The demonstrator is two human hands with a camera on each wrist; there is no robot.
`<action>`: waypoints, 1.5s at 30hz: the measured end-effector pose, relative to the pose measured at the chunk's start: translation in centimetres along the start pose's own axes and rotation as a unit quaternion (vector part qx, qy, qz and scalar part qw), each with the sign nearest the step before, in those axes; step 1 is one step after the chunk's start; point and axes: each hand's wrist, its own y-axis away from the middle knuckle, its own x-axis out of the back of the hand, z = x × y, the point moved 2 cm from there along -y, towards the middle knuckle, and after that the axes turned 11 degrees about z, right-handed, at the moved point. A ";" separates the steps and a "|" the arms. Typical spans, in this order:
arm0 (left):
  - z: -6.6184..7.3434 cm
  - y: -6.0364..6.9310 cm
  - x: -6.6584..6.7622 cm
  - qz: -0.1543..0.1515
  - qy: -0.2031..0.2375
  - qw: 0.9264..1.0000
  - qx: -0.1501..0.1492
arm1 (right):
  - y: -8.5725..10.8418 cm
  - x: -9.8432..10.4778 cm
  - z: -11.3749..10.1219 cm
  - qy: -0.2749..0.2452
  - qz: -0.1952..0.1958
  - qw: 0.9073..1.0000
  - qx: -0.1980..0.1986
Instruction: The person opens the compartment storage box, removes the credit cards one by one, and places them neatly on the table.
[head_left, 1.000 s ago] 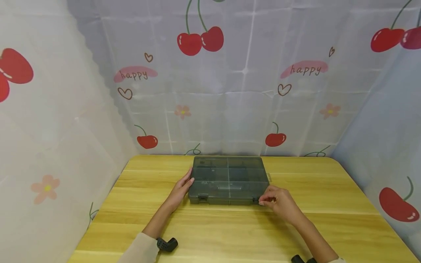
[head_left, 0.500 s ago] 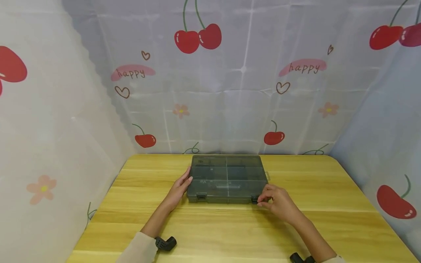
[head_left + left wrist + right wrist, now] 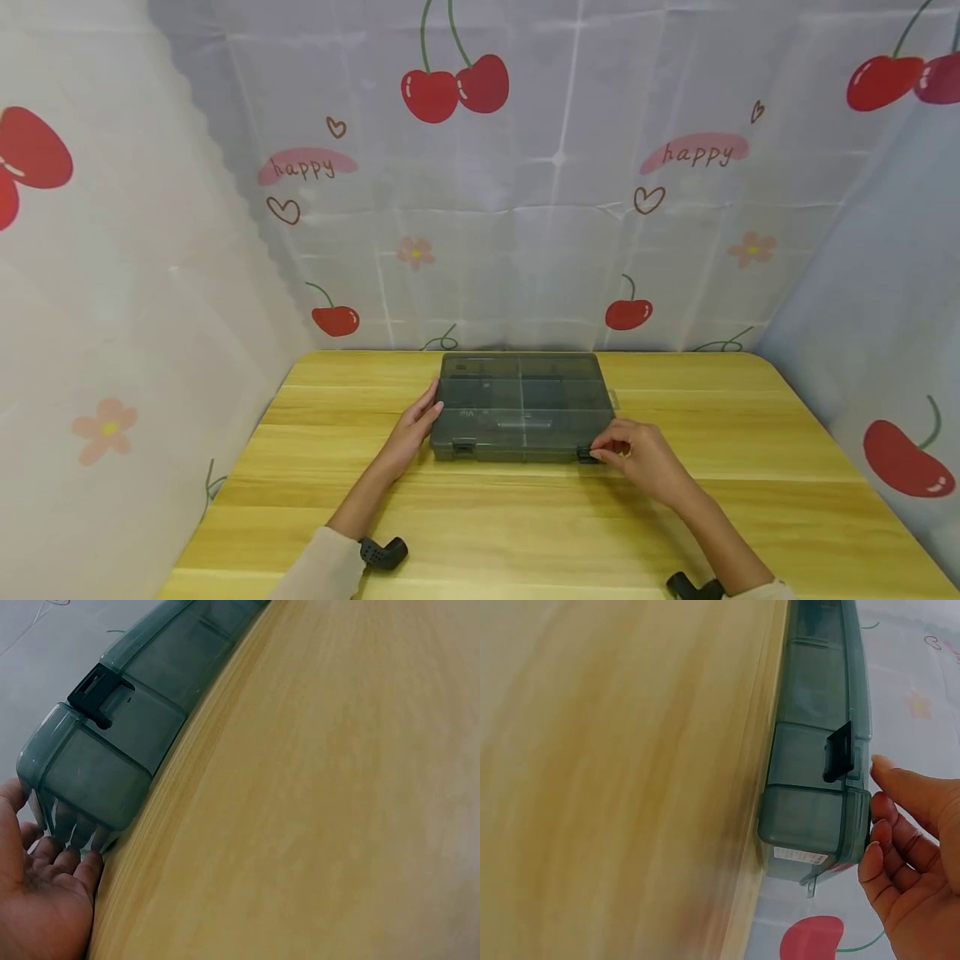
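"One wide worktop (image 3: 510,533), one box (image 3: 558,429) lying flat near its far edge: how would you go about this?"

"Box first. I'd want it pressed flat and square, so it can't skid while a latch is being worked. The left hand (image 3: 408,429) suits that: its fingers lie against the left end, unclenched, bracing rather than clutching. A little more weight downward there would help, I think"

"And the right hand (image 3: 647,463)?"

"Its fingers are bent in at the front right corner, by the right latch (image 3: 841,752). Whether they pinch it I can't tell; the right wrist view shows thumb and fingertips by the box's upper edge, the latch just beside. My judgement: work it from its free edge, gently, since a thin plastic hinge may snap"

"How does the box itself look?"

"Smoky grey-green, see-through, shallow, its lid (image 3: 483,427) down. Thin dividers (image 3: 522,392) show through, one front to back, two across. Of two black latches on the front, the right seems to stand off the wall, while the left latch (image 3: 91,691) seems to lie across the seam. Last, a small pale label (image 3: 800,856) on the right end"
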 end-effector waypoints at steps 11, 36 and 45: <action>0.0 0.1 0.0 0.005 0.012 1.000 0.001 | -0.6 -0.4 -2.1 -0.005 0.024 0.999 0.037; -0.2 0.1 0.0 0.010 0.018 1.000 -0.002 | -3.4 -4.9 -7.1 -0.072 -0.016 0.995 0.066; -0.2 0.0 0.0 0.007 0.015 1.000 -0.009 | -4.3 -6.9 -8.4 -0.084 -0.021 0.993 0.075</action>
